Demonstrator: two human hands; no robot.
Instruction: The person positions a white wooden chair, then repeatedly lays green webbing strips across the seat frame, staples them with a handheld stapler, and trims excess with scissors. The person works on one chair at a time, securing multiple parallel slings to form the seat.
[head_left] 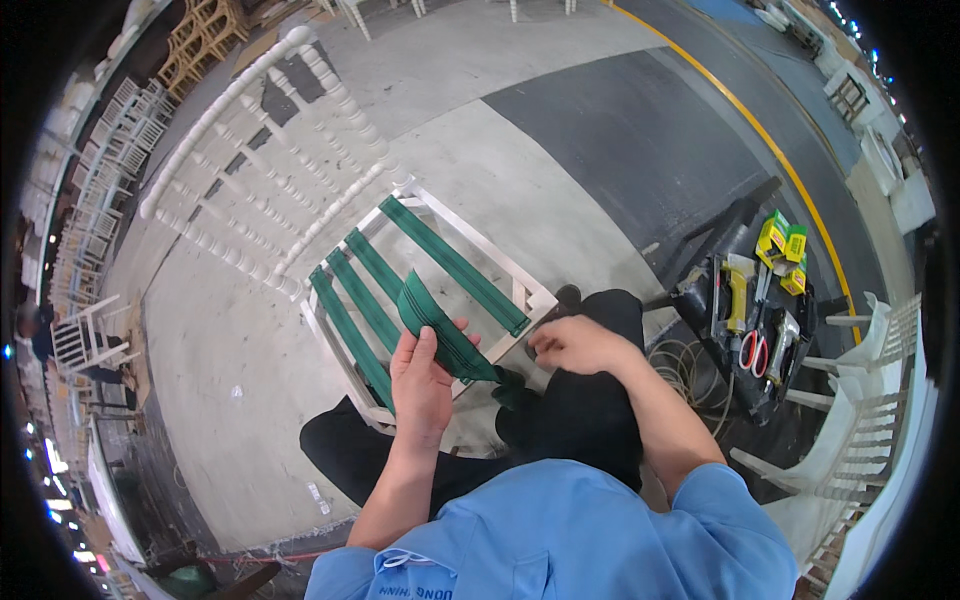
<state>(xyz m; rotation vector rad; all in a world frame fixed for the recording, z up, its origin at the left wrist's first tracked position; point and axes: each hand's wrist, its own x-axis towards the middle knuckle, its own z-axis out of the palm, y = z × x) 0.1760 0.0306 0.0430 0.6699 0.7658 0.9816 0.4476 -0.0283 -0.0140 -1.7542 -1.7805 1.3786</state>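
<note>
A white wooden chair frame point(515, 270) with a turned-spindle back point(270, 160) stands tilted before me. Several green webbing straps point(450, 262) run across its open seat from back to front. My left hand point(422, 385) is closed on a loose green webbing strap point(440, 325), thumb on top, raised over the seat's front. The strap's lower part droops toward my lap, where its end is partly hidden in dark folds. My right hand point(580, 346) hovers near the seat's front right corner, fingers loosely bent and apart, with nothing visible in them.
To my right, a black stand point(712, 345) carries red-handled scissors point(754, 352), a yellow-handled tool point(739, 292), a silver tool point(783, 345) and yellow-green boxes point(782, 245). A coiled hose point(682, 372) lies beside it. White chairs point(860, 420) stand at far right; more chairs point(115, 150) line the left.
</note>
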